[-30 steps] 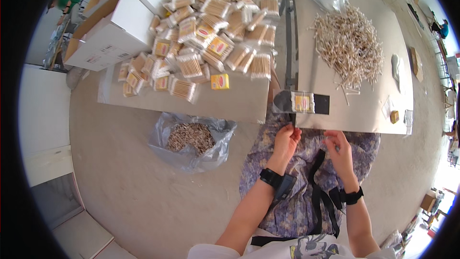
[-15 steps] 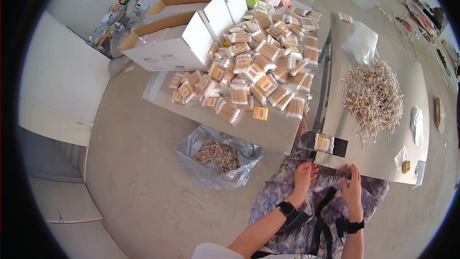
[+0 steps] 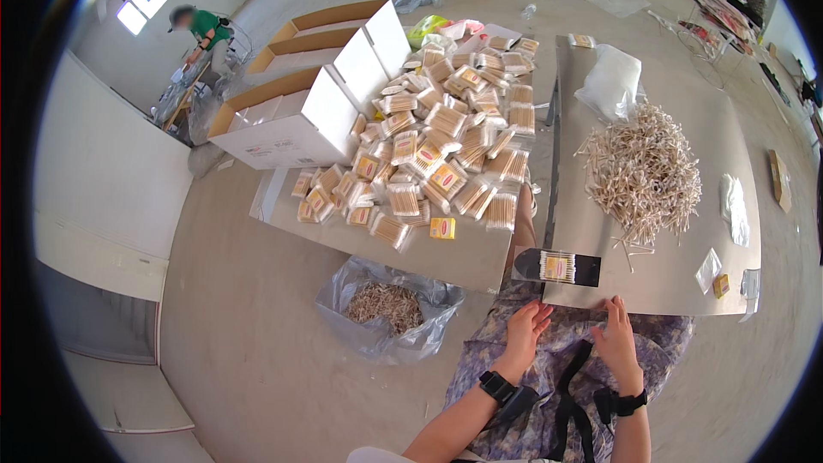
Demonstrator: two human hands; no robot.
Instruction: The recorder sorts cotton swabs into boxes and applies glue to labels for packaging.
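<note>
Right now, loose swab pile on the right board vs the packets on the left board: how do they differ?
The loose swab pile is bare sticks in one tangled heap; the packets are wrapped, labelled bundles spread across the left board. The pile is pale throughout; the packets carry yellow labels. Both hold the same pale sticks.

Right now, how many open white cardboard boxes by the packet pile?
3: nearest open white cardboard box left of the packet pile, second behind it, third farthest back. More may be hidden.

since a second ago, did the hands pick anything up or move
Nothing was picked up. The left hand and right hand stay empty over the lap, at the near edge of the grey board, now slightly further apart. The packet on the black tray and the pile of sticks lie unmoved.
</note>
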